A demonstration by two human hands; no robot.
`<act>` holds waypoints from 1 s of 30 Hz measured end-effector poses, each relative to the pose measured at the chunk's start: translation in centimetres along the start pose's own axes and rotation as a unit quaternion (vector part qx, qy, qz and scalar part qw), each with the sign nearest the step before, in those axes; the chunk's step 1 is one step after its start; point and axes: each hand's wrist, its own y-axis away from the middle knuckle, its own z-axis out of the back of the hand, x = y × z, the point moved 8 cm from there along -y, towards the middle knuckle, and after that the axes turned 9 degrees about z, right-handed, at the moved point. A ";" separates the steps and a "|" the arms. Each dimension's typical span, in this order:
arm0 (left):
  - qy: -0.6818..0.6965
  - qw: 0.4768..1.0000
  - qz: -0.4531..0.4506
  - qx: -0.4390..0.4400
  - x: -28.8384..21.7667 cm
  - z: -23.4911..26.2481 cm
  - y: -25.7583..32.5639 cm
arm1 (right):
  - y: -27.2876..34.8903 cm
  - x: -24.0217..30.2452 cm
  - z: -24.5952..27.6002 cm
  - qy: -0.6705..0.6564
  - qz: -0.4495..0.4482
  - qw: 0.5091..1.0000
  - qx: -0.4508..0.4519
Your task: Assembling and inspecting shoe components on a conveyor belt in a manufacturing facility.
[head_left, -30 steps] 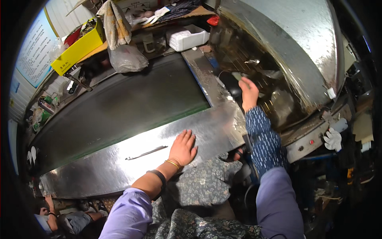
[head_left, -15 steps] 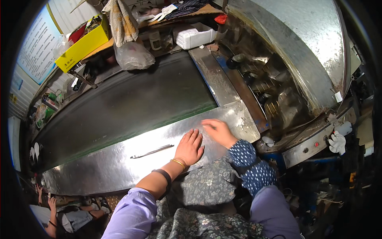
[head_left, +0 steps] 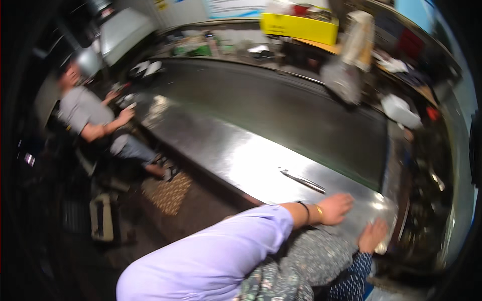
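The dark conveyor belt (head_left: 261,100) stretches beyond my shiny metal ledge (head_left: 216,145). My left hand (head_left: 335,208) is blurred over the ledge, fingers apparently loose, gripping nothing; my right hand (head_left: 373,234) has its empty fingers spread on the metal. Just beside my left hand, the slender metal tool (head_left: 303,181) lies flat. I'd judge this a pause between handlings; lifting the tool would call for a low fingertip pinch.

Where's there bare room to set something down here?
The metal strip looks bare between the co-worker and the slim tool; so does the dark surface between strip and plastic bag. Crowded: the strip's right end, with the left hand and right hand.
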 end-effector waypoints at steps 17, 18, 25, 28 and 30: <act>-0.007 1.000 0.029 -0.004 1.0 -0.1 0.6 | -1.2 0.7 0.2 -0.005 -0.047 0.998 0.052; -0.006 1.000 0.028 -0.009 1.1 -0.1 0.8 | -1.2 0.6 0.1 -0.004 -0.043 0.998 0.047; 0.000 0.999 0.030 -0.012 1.4 0.0 1.0 | -1.3 0.9 0.1 -0.004 -0.035 0.998 0.044; -0.001 0.999 0.033 -0.006 1.4 -0.2 0.9 | -1.3 0.9 0.4 -0.003 -0.044 0.998 0.049; 0.000 0.999 0.034 -0.007 1.2 -0.3 0.9 | -1.2 0.8 0.5 0.000 -0.046 0.998 0.048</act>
